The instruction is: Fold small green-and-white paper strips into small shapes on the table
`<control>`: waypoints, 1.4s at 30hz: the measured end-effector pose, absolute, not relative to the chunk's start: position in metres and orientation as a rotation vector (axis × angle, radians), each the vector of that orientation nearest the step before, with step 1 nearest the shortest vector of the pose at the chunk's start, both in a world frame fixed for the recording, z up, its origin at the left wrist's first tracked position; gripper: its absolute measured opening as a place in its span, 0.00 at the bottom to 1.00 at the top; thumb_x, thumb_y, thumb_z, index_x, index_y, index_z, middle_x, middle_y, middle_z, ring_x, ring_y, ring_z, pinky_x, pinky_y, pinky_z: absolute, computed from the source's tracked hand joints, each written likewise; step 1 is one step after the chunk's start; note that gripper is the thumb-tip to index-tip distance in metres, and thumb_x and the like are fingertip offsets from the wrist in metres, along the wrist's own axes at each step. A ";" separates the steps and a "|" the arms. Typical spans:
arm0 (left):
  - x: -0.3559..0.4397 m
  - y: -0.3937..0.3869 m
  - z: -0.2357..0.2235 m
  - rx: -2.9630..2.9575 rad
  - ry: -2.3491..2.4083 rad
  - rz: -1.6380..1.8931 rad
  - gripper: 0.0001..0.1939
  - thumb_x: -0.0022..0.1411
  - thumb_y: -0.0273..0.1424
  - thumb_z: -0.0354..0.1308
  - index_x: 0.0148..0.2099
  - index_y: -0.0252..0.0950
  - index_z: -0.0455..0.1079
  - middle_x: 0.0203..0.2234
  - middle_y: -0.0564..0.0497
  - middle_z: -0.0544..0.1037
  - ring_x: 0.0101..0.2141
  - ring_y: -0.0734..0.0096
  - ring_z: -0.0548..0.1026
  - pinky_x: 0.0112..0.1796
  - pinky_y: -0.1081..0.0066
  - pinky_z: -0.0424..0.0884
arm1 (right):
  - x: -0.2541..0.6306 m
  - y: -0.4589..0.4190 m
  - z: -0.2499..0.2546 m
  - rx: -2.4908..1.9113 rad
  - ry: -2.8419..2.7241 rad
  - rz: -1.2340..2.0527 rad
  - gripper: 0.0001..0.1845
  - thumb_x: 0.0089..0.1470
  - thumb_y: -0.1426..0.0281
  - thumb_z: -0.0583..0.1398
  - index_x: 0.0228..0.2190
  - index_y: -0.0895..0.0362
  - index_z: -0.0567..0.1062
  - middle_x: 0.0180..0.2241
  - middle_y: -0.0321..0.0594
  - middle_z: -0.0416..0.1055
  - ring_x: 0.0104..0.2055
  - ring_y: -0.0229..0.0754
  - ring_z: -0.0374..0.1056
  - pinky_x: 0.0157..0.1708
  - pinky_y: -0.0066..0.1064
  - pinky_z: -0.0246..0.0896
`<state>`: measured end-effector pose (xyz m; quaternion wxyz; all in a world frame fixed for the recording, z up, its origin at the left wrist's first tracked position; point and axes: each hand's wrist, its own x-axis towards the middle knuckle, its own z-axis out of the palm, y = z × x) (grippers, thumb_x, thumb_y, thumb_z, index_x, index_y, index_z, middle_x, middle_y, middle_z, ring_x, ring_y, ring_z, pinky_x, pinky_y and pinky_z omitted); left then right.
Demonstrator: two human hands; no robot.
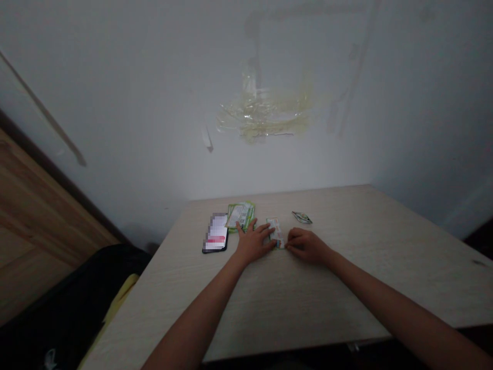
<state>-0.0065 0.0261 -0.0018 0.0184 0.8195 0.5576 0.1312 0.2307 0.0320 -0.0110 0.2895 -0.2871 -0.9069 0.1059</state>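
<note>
Head view: the left hand (252, 242) lies with fingers spread, touching the card (276, 231) flat on the table (300, 303). The right hand's (308, 246) fingers are curled together at the card's lower right edge, perhaps pinching it; the dimness makes that hard to tell.

Slip print (276, 230) illegible, phone screen (217, 229) part-pixelated — 2 forearms (200, 313) cropped.
</note>
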 end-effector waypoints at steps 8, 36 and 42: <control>-0.009 0.023 0.000 2.545 1.701 0.428 0.26 0.60 0.56 0.50 0.58 0.59 0.65 0.60 0.57 0.67 0.64 0.46 0.51 0.55 0.27 0.23 | 0.230 0.037 -0.013 -0.806 -2.375 0.331 0.09 0.57 0.70 0.60 0.35 0.54 0.81 0.36 0.43 0.71 0.39 0.40 0.67 0.40 0.32 0.63; -0.012 0.025 0.000 2.538 1.694 0.348 0.28 0.59 0.59 0.47 0.59 0.61 0.62 0.63 0.59 0.63 0.65 0.42 0.47 0.54 0.24 0.26 | 0.210 0.072 -0.015 -1.097 -2.401 -0.050 0.09 0.58 0.70 0.60 0.34 0.58 0.81 0.36 0.45 0.69 0.40 0.43 0.64 0.41 0.33 0.58; -0.012 0.026 -0.002 2.547 1.697 0.351 0.28 0.59 0.58 0.47 0.60 0.61 0.62 0.63 0.59 0.63 0.66 0.42 0.47 0.54 0.25 0.26 | 0.204 0.079 -0.014 -1.171 -2.405 -0.057 0.11 0.59 0.69 0.58 0.34 0.58 0.81 0.36 0.45 0.70 0.41 0.43 0.64 0.43 0.32 0.56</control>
